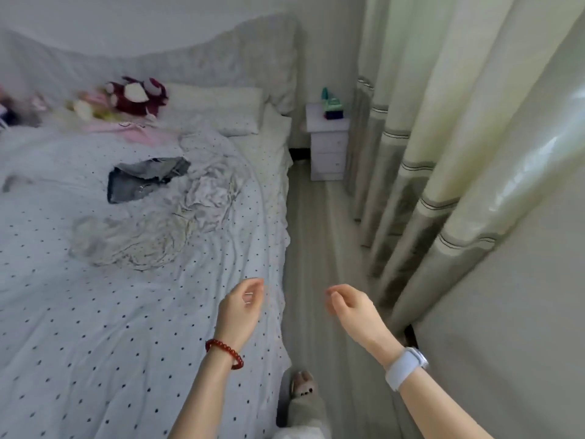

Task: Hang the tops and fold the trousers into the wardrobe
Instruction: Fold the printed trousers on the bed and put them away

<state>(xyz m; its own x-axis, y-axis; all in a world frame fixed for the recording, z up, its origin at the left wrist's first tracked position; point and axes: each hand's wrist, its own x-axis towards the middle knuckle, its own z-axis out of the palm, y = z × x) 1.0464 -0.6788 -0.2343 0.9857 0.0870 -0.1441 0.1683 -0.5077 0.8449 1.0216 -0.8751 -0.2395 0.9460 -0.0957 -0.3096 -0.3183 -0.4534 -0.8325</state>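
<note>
Not much done yet by the look of it — the denim trousers lie crumpled mid-bed, with a rumpled pale top just beside them and another light garment nearer the foot. No wardrobe in view, so I can't tell what's already hung. Left hand and right hand hover at the bed's edge, fingers loosely curled, holding nothing — the clothes are well apart from both, up the bed.

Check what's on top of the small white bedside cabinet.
On the small white bedside cabinet sit a teal bottle and a green-and-dark box-like item. Too blurred to identify; anything behind them is hidden.
</note>
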